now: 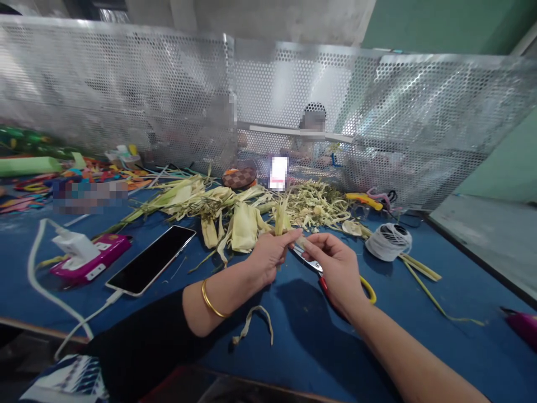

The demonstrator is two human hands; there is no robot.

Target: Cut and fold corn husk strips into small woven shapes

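Note:
My left hand (pixel 268 257) is closed round a small upright bundle of pale green corn husk (pixel 282 217). Just to its right, my right hand (pixel 338 268) pinches a pale strip of husk (pixel 302 243) close to the left fingertips; its far end is hidden. A pair of scissors (pixel 312 260) with red and yellow handles lies on the table, partly covered by my right hand. Beyond the hands are a folded husk piece (pixel 244 228) and a heap of shredded husk (pixel 316 204). A loose curled strip (pixel 254 323) lies nearer to me.
A white string spool (pixel 388 242) stands at the right. Left are a phone (pixel 153 260) on a charging cable and a purple power strip (pixel 95 258) with a white plug. A perforated metal screen (pixel 180 95) closes off the back; a person sits behind it.

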